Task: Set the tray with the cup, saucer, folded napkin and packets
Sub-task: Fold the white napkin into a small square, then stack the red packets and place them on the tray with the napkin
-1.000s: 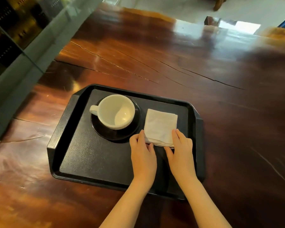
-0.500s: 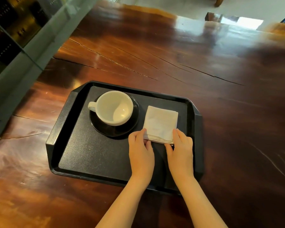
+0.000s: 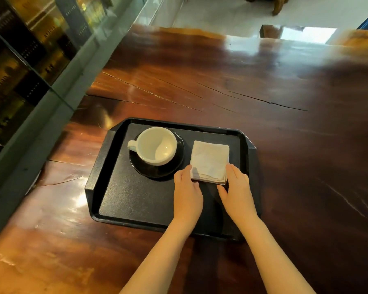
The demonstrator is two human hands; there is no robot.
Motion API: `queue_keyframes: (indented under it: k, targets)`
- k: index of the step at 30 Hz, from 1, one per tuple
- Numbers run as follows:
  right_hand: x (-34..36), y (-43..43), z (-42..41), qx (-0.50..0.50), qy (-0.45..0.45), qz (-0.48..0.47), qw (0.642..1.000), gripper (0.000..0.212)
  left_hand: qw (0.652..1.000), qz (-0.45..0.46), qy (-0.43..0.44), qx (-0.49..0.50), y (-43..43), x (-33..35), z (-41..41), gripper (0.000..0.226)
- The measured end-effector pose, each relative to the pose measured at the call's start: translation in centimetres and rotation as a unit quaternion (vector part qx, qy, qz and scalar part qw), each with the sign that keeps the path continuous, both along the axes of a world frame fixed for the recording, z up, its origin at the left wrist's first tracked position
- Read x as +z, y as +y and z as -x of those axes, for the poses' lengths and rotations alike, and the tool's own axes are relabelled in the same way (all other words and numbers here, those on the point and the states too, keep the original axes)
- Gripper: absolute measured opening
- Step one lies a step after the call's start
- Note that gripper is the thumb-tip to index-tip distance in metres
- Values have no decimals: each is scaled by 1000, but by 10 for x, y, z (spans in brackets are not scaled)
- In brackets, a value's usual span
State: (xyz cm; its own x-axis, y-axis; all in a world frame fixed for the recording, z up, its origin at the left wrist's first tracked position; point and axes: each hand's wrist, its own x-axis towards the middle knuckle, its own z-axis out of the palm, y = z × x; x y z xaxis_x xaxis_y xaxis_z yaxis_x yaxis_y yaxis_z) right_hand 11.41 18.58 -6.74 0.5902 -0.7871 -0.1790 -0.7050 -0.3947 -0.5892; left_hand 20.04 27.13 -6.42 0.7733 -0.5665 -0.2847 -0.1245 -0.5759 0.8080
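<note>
napkin (image 3: 209,161) between both hands' grip

Both your bare forearms reach forward side by side, wrists straight, palms down. Your left hand (image 3: 187,192) lies flat with fingers together and extended, not gripping. Your right hand (image 3: 237,188) is angled slightly inward, fingers extended too, thumb spread toward the left hand, nothing clasped.

Cracked glossy wood table (image 3: 221,81) (glare); pale floor (image 3: 221,11).
</note>
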Motion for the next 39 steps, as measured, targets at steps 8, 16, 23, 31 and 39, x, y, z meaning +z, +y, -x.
queue_keyframes:
  k: [8, 16, 23, 31, 39]
  targets:
    - [56, -26, 57, 18, 66, -43, 997, 50, 982, -111, -31, -151, -7, 55, 14, 43]
    - [66, -51, 157, -58, 103, -77, 990, 43, 948, -124, -48, -289, -65, 74, 87, 43]
    - [74, -108, 278, -88, 169, -132, 973, 45, 889, -158, -97, -419, -128, 74, 190, 42]
    - [52, -185, 432, -138, 186, -112, 966, 45, 863, -193, -102, -455, -205, 46, 337, 50]
    - [3, -231, 523, -243, 244, 27, 939, 53, 825, -171, -247, -478, -259, -5, 428, 61]
